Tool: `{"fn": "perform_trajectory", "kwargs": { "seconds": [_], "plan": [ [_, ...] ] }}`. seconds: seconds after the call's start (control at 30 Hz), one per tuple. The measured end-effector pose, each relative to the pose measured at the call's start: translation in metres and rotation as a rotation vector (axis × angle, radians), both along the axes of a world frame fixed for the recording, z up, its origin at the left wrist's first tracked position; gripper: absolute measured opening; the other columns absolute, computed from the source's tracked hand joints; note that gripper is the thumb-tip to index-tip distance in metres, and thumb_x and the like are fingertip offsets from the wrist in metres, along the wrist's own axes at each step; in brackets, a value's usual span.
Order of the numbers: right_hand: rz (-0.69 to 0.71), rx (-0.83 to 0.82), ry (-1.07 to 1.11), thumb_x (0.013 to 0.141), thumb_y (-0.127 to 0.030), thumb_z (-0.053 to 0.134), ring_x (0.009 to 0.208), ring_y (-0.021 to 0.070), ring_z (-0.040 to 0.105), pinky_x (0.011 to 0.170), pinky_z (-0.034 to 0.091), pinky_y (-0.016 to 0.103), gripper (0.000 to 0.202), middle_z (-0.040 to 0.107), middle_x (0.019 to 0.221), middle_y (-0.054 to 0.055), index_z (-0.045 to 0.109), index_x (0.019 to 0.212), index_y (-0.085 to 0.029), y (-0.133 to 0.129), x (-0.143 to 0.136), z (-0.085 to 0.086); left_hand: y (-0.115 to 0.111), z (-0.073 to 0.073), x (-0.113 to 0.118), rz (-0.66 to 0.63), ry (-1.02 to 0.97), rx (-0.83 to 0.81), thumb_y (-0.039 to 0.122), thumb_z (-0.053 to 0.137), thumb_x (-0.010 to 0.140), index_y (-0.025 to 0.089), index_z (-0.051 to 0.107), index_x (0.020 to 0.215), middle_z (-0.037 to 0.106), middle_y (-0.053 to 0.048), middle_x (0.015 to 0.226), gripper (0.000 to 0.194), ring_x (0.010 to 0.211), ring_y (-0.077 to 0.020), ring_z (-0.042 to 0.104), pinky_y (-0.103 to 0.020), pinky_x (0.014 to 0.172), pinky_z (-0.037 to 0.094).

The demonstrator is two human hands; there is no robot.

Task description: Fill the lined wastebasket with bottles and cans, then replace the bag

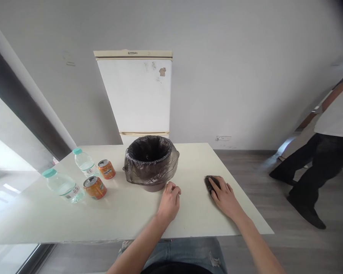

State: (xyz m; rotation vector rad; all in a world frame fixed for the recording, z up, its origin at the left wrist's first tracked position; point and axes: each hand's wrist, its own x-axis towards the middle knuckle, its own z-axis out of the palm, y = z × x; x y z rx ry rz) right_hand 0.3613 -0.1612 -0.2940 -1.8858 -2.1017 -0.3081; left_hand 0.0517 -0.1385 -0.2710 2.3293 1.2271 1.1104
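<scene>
My right hand lies on a small black shiny bundle near the table's right side, thumb and fingers over it. It looks like folded black plastic, but I cannot make out its exact kind. My left hand rests on the table with its fingers curled in, and nothing shows in them. Just beyond that hand stands a trash can lined with a black garbage bag, whose edge is folded down over the rim. The inside of the bin is dark.
On the table, left of the bin, stand two orange drink cans and two clear bottles with green caps. A white fridge is behind the table. Another person is on the floor area at the right.
</scene>
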Motion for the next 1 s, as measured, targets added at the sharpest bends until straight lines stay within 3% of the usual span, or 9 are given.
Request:
{"fn": "perform_trajectory", "kwargs": {
  "seconds": [0.17, 0.3, 0.4, 0.5, 0.6, 0.67, 0.77, 0.87, 1.0],
  "plan": [
    [-0.06, 0.065, -0.004, 0.106, -0.036, 0.032, 0.119, 0.034, 0.059, 0.093, 0.048, 0.052, 0.054, 0.064, 0.132, 0.017, 0.049, 0.156, -0.02, -0.005, -0.01, 0.011, -0.005, 0.009, -0.004, -0.149, -0.014, 0.007, -0.001, 0.039, 0.093, 0.02, 0.062, 0.097, 0.058, -0.006, 0.098, 0.031, 0.086, -0.0176, 0.058, -0.03, 0.079, 0.05],
    [-0.1, 0.1, 0.006, 0.105, -0.036, 0.037, 0.115, 0.0326, 0.061, 0.095, 0.044, 0.052, 0.044, 0.066, 0.13, 0.016, 0.067, 0.133, -0.02, -0.007, -0.011, 0.011, -0.022, 0.023, -0.014, -0.16, -0.105, 0.221, 0.006, 0.04, 0.098, 0.02, 0.063, 0.103, 0.062, -0.008, 0.095, 0.027, 0.084, -0.0187, 0.059, -0.03, 0.075, 0.049],
    [-0.109, 0.156, 0.027, 0.105, -0.037, 0.041, 0.114, 0.0319, 0.061, 0.092, 0.043, 0.05, 0.04, 0.068, 0.126, 0.015, 0.067, 0.128, -0.02, -0.008, -0.01, 0.008, -0.034, 0.038, -0.033, -0.005, -0.368, 0.424, 0.008, 0.043, 0.099, 0.02, 0.063, 0.102, 0.063, -0.007, 0.091, 0.024, 0.082, -0.0187, 0.059, -0.03, 0.074, 0.048],
    [-0.091, 0.249, 0.06, 0.103, -0.037, 0.048, 0.113, 0.0328, 0.061, 0.087, 0.045, 0.047, 0.036, 0.067, 0.122, 0.014, 0.065, 0.129, -0.019, -0.008, -0.008, 0.01, -0.029, 0.055, -0.067, 0.335, -0.657, 0.528, 0.016, 0.049, 0.1, 0.02, 0.063, 0.093, 0.06, -0.004, 0.086, 0.017, 0.08, -0.0181, 0.057, -0.03, 0.075, 0.046],
    [-0.043, 0.364, 0.147, 0.1, -0.033, 0.054, 0.109, 0.0329, 0.061, 0.088, 0.047, 0.047, 0.03, 0.067, 0.117, 0.014, 0.064, 0.124, -0.019, -0.007, -0.012, 0.018, -0.005, 0.064, -0.113, 0.636, -0.867, 0.293, 0.028, 0.051, 0.102, 0.021, 0.065, 0.097, 0.062, -0.003, 0.094, 0.017, 0.086, -0.0171, 0.058, -0.028, 0.077, 0.045],
    [0.015, 0.423, 0.252, 0.098, -0.027, 0.056, 0.108, 0.032, 0.061, 0.095, 0.048, 0.048, 0.024, 0.067, 0.114, 0.014, 0.064, 0.119, -0.02, -0.006, -0.023, 0.022, 0.017, 0.06, -0.142, 0.686, -0.934, 0.057, 0.036, 0.051, 0.101, 0.022, 0.066, 0.105, 0.066, -0.004, 0.106, 0.021, 0.096, -0.0181, 0.062, -0.027, 0.078, 0.047],
    [0.093, 0.401, 0.5, 0.095, -0.023, 0.055, 0.108, 0.0298, 0.064, 0.099, 0.05, 0.047, 0.019, 0.068, 0.11, 0.012, 0.063, 0.112, -0.022, -0.003, -0.059, 0.02, 0.043, 0.042, -0.168, 0.644, -0.909, -0.23, 0.045, 0.051, 0.099, 0.024, 0.066, 0.118, 0.067, -0.007, 0.124, 0.032, 0.112, -0.0207, 0.064, -0.029, 0.086, 0.051],
    [0.167, 0.11, 0.77, 0.092, -0.024, 0.054, 0.108, 0.0268, 0.068, 0.094, 0.056, 0.044, 0.03, 0.069, 0.119, 0.011, 0.06, 0.122, -0.023, 0.004, -0.111, 0.013, 0.055, 0.021, -0.166, 0.503, -0.869, -0.404, 0.05, 0.052, 0.096, 0.024, 0.065, 0.128, 0.068, -0.01, 0.132, 0.044, 0.114, -0.0233, 0.066, -0.033, 0.089, 0.055],
    [0.233, -0.231, 0.912, 0.091, -0.03, 0.059, 0.139, 0.0289, 0.055, 0.115, 0.047, 0.05, 0.065, 0.052, 0.157, 0.011, 0.041, 0.153, -0.027, 0.023, -0.164, 0.012, 0.06, 0.003, -0.145, 0.404, -0.814, -0.496, 0.051, 0.057, 0.089, 0.016, 0.07, 0.116, 0.074, -0.015, 0.118, 0.046, 0.105, -0.0279, 0.069, -0.038, 0.086, 0.057]
  ]
}}
